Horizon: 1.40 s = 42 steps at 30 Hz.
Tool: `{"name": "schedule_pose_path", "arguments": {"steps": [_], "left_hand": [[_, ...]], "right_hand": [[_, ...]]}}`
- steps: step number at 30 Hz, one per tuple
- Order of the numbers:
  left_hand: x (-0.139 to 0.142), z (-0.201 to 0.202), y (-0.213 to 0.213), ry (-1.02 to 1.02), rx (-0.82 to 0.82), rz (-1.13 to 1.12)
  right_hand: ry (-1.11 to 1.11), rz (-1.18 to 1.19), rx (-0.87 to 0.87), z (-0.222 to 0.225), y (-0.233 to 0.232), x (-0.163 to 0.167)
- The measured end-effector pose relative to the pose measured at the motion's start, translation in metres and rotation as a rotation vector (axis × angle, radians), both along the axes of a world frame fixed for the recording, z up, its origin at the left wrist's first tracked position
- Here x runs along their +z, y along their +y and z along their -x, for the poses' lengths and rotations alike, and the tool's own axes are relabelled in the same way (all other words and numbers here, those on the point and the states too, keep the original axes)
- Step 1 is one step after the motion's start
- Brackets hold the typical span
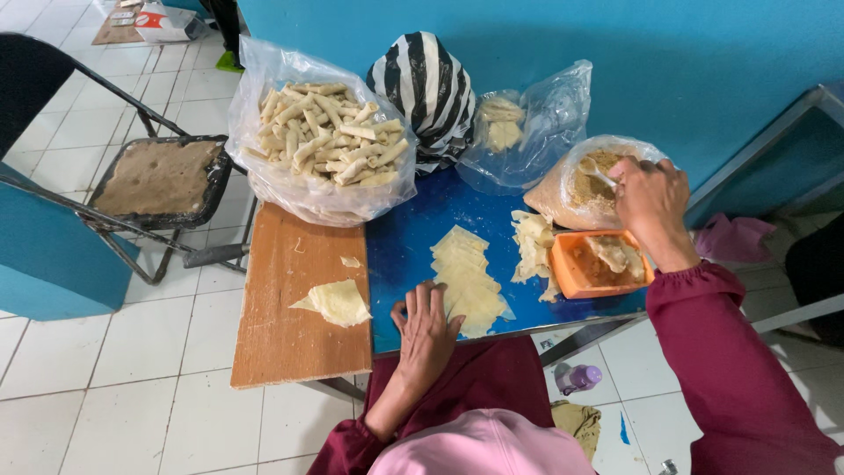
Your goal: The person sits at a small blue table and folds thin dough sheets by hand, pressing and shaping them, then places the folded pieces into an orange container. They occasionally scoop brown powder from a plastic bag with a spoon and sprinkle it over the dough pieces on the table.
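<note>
My left hand [425, 330] rests flat on the blue table [400, 251], fingertips at the near end of a row of pale thin wrappers [466, 273]; it holds nothing. My right hand [652, 200] reaches into a clear bag of brown crumbly filling [587, 186] and grips a white spoon [600, 172] dipped in it. An orange tub [598, 264] with brown paste and a piece of dough sits just below that hand. A heap of torn wrappers [532, 246] lies left of the tub.
A large clear bag of rolled pastries [323, 136] sits at the table's back left. A black-and-white striped bag [426, 88] and a clear bag of wrappers [519, 123] stand against the blue wall. A folded wrapper [337, 302] lies on a wooden board [290, 334]. A folding chair [158, 180] stands left.
</note>
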<state>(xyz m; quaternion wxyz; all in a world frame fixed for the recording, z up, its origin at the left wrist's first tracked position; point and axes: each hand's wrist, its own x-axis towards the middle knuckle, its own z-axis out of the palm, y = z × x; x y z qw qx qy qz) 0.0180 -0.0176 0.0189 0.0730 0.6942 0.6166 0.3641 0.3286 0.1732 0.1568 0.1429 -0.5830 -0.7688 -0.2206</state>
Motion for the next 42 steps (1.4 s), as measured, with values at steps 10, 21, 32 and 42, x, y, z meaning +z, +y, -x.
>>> {"name": "schedule_pose_path", "arguments": {"steps": [10,21,32,42], "left_hand": [[-0.003,-0.002,-0.010,-0.014,0.036,-0.065],[-0.006,-0.005,-0.014,-0.045,0.049,-0.116],[-0.009,-0.007,-0.016,-0.077,0.065,-0.123],[-0.011,-0.008,-0.019,-0.151,0.058,-0.116]], "right_hand": [[0.043,0.021,-0.002,-0.026,-0.012,-0.006],[0.423,0.148,0.050,-0.042,-0.021,-0.018],[1.035,0.352,0.080,-0.064,-0.030,-0.034],[0.920,0.846,0.258,0.023,-0.110,-0.097]]}}
